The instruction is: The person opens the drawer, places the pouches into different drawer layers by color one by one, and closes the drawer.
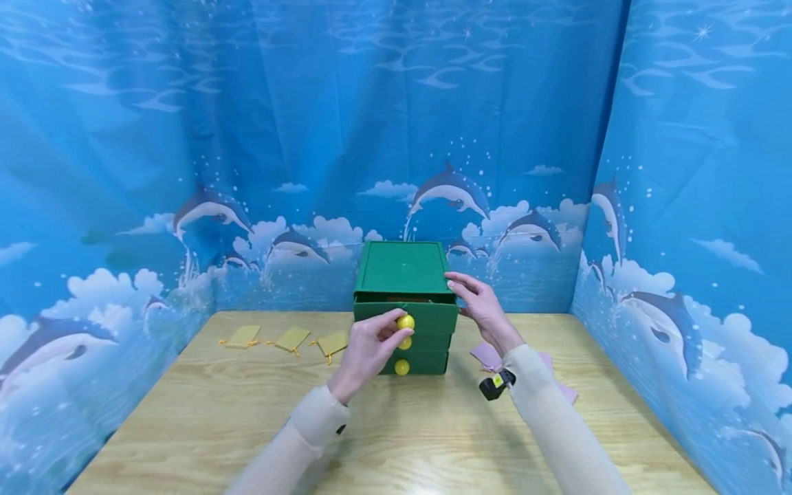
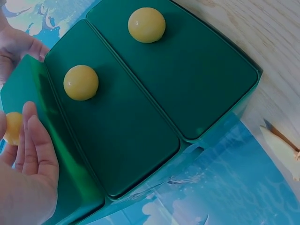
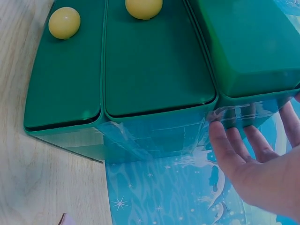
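A green cabinet (image 1: 405, 268) with three stacked drawers stands on the table, each drawer bearing a round yellow knob. Its top drawer (image 1: 438, 317) sticks out a little, leaving a dark gap below the cabinet's top, and something brownish shows inside. My left hand (image 1: 370, 344) pinches the top drawer's knob (image 1: 405, 322) between thumb and fingers. The middle drawer (image 2: 117, 117) and bottom drawer (image 2: 197, 70) sit closed in the left wrist view. My right hand (image 1: 485, 309) rests on the cabinet's upper right side, its fingers (image 3: 229, 145) against the taped side wall.
Three flat yellow drawstring pouches (image 1: 292, 338) lie in a row left of the cabinet on the wooden table (image 1: 408, 440). Pale purple pieces (image 1: 486, 356) lie to the right, partly hidden by my right forearm. A blue dolphin-print curtain (image 1: 396, 137) encloses the table.
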### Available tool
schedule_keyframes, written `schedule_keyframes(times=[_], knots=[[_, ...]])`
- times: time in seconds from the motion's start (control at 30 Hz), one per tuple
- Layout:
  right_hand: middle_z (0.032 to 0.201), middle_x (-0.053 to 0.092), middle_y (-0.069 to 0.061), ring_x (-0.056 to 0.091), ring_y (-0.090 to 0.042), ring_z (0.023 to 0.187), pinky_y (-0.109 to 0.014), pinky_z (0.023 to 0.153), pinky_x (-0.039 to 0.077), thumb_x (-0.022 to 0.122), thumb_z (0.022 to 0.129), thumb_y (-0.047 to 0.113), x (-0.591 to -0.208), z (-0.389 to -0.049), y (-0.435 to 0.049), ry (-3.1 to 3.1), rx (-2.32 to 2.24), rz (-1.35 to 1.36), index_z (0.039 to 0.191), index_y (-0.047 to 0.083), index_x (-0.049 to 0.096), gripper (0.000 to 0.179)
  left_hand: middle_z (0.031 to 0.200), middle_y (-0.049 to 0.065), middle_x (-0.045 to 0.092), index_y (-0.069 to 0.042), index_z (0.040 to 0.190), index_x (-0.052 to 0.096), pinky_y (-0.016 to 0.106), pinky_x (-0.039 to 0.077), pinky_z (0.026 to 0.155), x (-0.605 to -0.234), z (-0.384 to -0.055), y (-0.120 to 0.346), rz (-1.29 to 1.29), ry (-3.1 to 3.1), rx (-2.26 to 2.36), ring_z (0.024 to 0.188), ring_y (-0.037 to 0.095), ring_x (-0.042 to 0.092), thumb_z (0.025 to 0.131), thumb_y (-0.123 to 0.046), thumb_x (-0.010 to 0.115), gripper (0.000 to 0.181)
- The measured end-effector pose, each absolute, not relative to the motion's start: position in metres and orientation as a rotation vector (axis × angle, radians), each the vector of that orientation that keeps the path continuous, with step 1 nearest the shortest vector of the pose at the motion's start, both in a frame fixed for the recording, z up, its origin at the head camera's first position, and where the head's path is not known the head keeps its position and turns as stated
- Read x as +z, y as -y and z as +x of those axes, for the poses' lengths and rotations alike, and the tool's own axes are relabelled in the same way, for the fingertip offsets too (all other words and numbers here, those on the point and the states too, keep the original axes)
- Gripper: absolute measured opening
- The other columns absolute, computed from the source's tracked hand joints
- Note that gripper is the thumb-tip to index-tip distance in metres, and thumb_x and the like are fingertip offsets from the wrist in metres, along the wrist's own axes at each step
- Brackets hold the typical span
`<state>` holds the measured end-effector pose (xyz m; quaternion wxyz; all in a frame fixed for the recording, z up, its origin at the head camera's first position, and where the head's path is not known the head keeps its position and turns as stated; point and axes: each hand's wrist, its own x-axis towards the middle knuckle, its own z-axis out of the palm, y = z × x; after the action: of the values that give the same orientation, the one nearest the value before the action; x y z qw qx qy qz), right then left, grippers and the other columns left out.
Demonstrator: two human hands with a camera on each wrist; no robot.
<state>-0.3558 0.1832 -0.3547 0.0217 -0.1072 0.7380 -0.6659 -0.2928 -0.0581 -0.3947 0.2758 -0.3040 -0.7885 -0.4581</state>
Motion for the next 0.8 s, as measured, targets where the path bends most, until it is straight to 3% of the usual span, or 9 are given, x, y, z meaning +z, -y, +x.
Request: schedule_keyframes(times=[0.47,0.8], knots=[[0.150,0.044,-0.005,0.039,-0.026,0.140,-0.052,0.108,0.042,0.059,0.098,0.038,-0.354,-0.358,-0.182,-2.256,-2.099,-0.329,0.142,0.017,0.052,0.049,0.085,-0.003,0.069,-0.013,0.115,0.070,0.019,0.054,0.060,-0.400,-0.308,0.052,-0.738,2.097,-1.215,0.066,0.002,0.062,0.092,-0.023,0.070,0.025],[0.151,0.043,-0.005,0.036,-0.026,0.142,-0.053,0.109,0.041,0.059,0.099,0.037,-0.355,-0.357,-0.183,-2.252,-2.098,-0.328,0.143,0.017,0.051,0.048,0.085,0.000,0.067,-0.012,0.113,0.069,0.020,0.054,0.060,-0.403,-0.315,0.048,-0.724,2.055,-1.213,0.067,0.005,0.060,0.093,-0.022,0.068,0.022]])
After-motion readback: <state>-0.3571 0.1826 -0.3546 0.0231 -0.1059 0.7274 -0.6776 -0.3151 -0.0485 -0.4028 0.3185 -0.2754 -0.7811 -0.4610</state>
